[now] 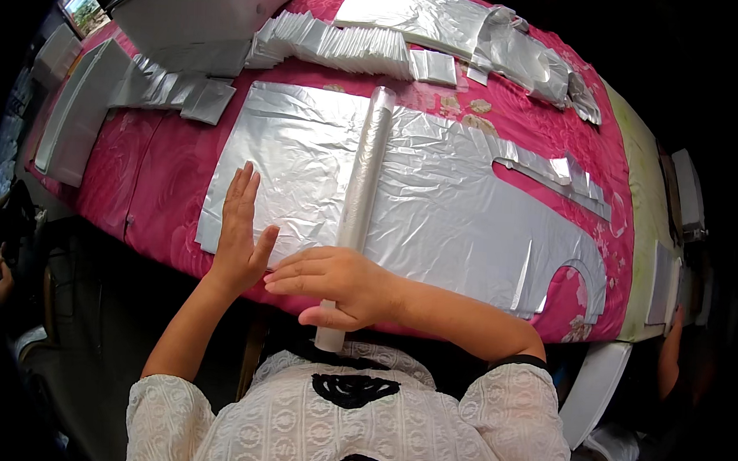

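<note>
A pile of flat silvery-white plastic vest bags (469,210) lies in front of me, its handle loops to the right. Across it, from far to near, rests a long tube wrapped in clear film (363,177), its near end jutting past the table edge. My left hand (239,225) is over the left part of the bags, fingers straight and close together, thumb apart, holding nothing. My right hand (334,287) lies across the tube near its close end, fingers stretched leftward and thumb apart. Its palm hides part of the tube, and no grip around it shows.
A pink flowered cloth (174,164) covers the table. Folded bag bundles (336,48) stand in a row behind, with more silvery bags (420,14) at the back. White plastic bins (77,119) stand at left. Another person's arm (670,359) shows at right.
</note>
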`<action>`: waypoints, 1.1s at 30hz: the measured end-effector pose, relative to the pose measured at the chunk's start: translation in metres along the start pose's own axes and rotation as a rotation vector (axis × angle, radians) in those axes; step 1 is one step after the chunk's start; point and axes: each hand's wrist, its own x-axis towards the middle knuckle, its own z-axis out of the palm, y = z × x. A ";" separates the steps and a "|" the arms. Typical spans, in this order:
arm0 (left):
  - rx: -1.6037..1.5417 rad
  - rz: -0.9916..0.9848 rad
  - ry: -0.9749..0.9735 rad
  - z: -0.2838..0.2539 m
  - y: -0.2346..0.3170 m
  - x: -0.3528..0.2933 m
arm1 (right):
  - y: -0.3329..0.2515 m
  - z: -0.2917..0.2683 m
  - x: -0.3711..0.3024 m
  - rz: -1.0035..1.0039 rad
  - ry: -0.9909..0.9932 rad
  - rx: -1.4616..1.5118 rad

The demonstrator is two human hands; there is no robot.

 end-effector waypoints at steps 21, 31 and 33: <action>-0.306 -0.767 -0.086 -0.046 -0.006 -0.099 | 0.119 0.083 0.156 0.524 0.696 -0.583; -1.509 -0.837 -0.365 -0.033 0.032 -0.067 | 0.051 0.004 0.097 0.686 0.911 1.001; -1.242 -0.934 -0.341 -0.013 0.039 -0.055 | 0.047 -0.006 0.083 0.675 0.996 0.779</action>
